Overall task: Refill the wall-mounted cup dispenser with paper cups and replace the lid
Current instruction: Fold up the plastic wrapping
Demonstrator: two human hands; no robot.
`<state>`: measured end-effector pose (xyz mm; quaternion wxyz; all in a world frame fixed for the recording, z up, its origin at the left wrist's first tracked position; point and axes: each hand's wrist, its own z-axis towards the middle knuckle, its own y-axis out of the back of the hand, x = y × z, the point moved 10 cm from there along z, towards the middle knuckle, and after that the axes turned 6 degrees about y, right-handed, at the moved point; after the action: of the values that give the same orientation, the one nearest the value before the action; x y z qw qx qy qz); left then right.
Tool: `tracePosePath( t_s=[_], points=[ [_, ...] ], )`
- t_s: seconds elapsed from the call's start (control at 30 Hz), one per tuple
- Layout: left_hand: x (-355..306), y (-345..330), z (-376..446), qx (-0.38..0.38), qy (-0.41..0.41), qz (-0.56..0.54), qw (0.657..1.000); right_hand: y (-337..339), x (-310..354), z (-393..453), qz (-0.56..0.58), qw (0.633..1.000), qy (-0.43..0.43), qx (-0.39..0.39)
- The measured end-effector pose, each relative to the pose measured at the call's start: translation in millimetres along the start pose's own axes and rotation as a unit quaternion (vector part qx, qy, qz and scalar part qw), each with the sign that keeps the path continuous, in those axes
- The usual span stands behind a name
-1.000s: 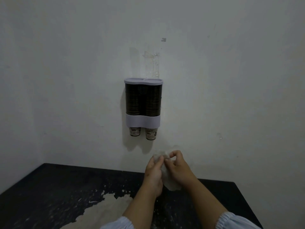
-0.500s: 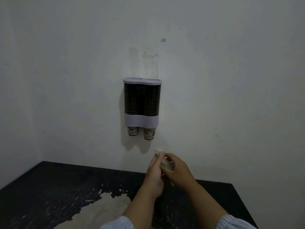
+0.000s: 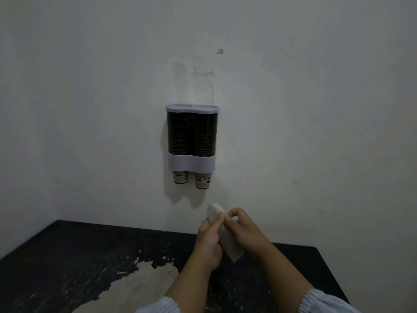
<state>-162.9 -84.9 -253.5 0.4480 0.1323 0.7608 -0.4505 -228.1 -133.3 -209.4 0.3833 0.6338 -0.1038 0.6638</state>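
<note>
A twin-tube cup dispenser point(image 3: 191, 136) hangs on the white wall, its dark tubes filled with stacked cups. Its pale lilac lid point(image 3: 192, 108) sits on top. Two paper cups point(image 3: 202, 180) poke out under the lilac bottom band. Below the dispenser, my left hand point(image 3: 208, 242) and my right hand point(image 3: 244, 232) both hold a crumpled white plastic wrapper point(image 3: 228, 241) between them, just above the table. The wrapper's top sticks out above my left fingers.
A black table point(image 3: 67, 256) with a worn, peeled pale patch point(image 3: 135, 281) runs along the wall below. A clear plastic hook strip point(image 3: 206, 86) is stuck to the wall above the dispenser.
Both hands stay together on the wrapper and have kneaded it; it now shows as a longer folded piece, with its lower end hanging below my right hand.
</note>
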Motion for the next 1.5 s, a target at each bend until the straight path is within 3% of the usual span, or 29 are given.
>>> tracePosePath(
  t_s=[0.23, 0.43, 0.8, 1.03, 1.5],
  points=[
    [-6.5, -1.9, 1.7, -0.02, -0.041, 0.009, 0.999, 6.8, 1.1, 0.1, -0.016, 0.997, 0.041, -0.06],
    [-8.7, -6.2, 4.4, -0.02, -0.031, -0.004, 0.999, 25.7, 25.6, 3.9, -0.203, 0.956, 0.129, -0.17],
    [2.1, -7.8, 4.4, 0.018, -0.004, -0.003, 1.0, -1.0, 10.6, 1.0, -0.17, 0.979, 0.111, -0.006],
    [3.6, -16.6, 2.3, 0.04, 0.001, 0.024, 0.999, 6.3, 3.5, 0.8, -0.06, 0.997, 0.052, -0.004],
    [8.3, -11.0, 2.5, 0.012, 0.014, 0.026, 0.999, 17.5, 10.9, -6.0, -0.071, 0.994, 0.072, -0.051]
  ],
)
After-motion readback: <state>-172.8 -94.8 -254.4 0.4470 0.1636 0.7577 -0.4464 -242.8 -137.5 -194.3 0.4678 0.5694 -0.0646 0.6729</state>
